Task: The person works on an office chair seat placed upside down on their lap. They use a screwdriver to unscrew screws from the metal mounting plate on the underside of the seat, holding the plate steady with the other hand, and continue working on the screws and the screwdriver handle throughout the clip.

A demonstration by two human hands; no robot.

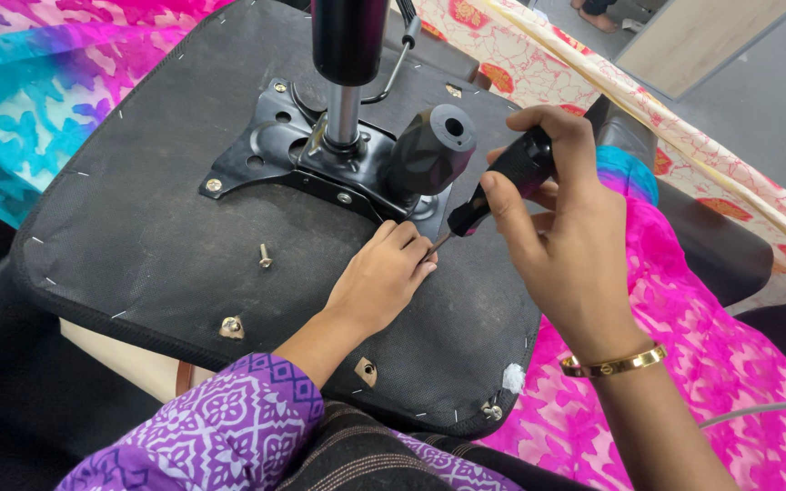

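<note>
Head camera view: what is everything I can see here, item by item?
Chair seat underside: one, black fabric with staples along the edge, centre, lying upturned.
Metal mounting plate: one, black, bolted on the seat near the top.
Gas-lift column: one, black with a silver shaft, standing up from the plate.
Knob: one, black, at the plate's right side.
Loose screw: one, silver, on the seat left of the hands.
Screwdriver: one, black handle, tip down beside the plate.
Patterned cloth: pink and turquoise, top left.
Bracelet: one, gold, on the right wrist.
Left hand: fingers at the screwdriver tip.
Right hand: gripping the screwdriver handle.
</note>
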